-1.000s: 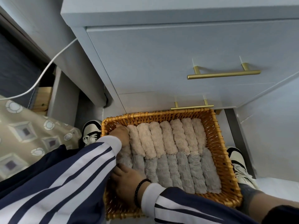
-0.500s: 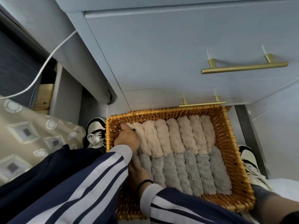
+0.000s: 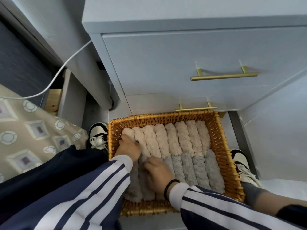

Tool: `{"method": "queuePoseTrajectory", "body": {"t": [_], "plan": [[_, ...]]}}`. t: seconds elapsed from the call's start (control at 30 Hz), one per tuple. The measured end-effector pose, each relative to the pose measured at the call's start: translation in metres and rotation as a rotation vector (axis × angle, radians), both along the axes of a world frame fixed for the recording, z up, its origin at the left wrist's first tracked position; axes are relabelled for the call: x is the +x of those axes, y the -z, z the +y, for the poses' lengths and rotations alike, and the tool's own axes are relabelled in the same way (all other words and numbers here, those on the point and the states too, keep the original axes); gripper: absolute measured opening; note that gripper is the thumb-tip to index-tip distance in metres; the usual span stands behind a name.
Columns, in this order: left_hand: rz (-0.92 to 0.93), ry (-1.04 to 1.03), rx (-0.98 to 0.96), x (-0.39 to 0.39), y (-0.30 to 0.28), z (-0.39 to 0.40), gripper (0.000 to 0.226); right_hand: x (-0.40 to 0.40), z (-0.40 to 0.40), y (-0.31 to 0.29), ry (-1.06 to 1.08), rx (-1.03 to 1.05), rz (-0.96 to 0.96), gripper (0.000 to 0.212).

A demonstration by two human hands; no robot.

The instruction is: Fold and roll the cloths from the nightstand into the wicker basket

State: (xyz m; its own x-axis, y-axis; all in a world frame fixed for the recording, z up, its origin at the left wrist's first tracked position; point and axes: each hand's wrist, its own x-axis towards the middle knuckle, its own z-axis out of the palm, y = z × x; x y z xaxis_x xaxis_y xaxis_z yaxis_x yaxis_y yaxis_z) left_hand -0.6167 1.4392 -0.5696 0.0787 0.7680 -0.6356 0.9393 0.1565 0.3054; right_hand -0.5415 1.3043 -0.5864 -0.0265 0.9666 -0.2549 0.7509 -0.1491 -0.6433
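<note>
The wicker basket (image 3: 221,141) sits on the floor in front of the grey nightstand (image 3: 166,63). Inside it, several beige rolled cloths (image 3: 174,140) form the far row and several grey rolled cloths (image 3: 199,170) the near row. My left hand (image 3: 128,147) presses down on the leftmost beige roll (image 3: 127,131) at the basket's left wall, fingers curled on it. Resting on the leftmost grey rolls (image 3: 141,185) is my right hand (image 3: 158,173), palm down; a black bead bracelet is on its wrist.
Two brass drawer handles (image 3: 224,76) (image 3: 196,108) stick out above the basket. My shoes stand at the basket's left (image 3: 98,135) and right (image 3: 242,165). A patterned bedspread (image 3: 33,133) lies at left, and a white cable (image 3: 58,75) hangs beside the nightstand.
My right hand has come out from under my left sleeve and moved right onto the grey rolls. My left hand stays on the leftmost beige roll. The view has tilted up a little.
</note>
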Motion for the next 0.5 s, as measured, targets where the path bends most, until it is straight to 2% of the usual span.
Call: {"method": "queuePoseTrajectory", "body": {"t": [0.07, 0.13, 0.23, 0.3, 0.37, 0.43, 0.5], "plan": [[-0.040, -0.012, 0.028, -0.007, -0.004, -0.018, 0.053, 0.021, -0.016, -0.009, 0.075, -0.063, -0.078, 0.033], [-0.043, -0.024, 0.073, -0.012, -0.010, -0.038, 0.057, 0.042, -0.033, -0.018, 0.173, -0.041, -0.190, 0.030], [0.003, -0.045, 0.115, -0.017, -0.022, -0.077, 0.068, 0.066, -0.055, -0.032, 0.437, -0.057, -0.287, 0.045], [0.024, -0.148, 0.014, -0.021, -0.022, -0.102, 0.066, 0.075, -0.065, -0.045, 0.608, -0.194, -0.352, 0.051], [0.026, -0.243, -0.094, -0.025, -0.021, -0.118, 0.057, 0.084, -0.079, -0.050, 0.743, -0.391, -0.314, 0.060], [0.044, -0.207, -0.161, -0.026, -0.021, -0.119, 0.059, 0.086, -0.088, -0.051, 0.778, -0.481, -0.254, 0.074], [0.037, -0.139, -0.233, -0.030, -0.020, -0.112, 0.076, 0.083, -0.090, -0.051, 0.709, -0.524, -0.261, 0.083]]}}
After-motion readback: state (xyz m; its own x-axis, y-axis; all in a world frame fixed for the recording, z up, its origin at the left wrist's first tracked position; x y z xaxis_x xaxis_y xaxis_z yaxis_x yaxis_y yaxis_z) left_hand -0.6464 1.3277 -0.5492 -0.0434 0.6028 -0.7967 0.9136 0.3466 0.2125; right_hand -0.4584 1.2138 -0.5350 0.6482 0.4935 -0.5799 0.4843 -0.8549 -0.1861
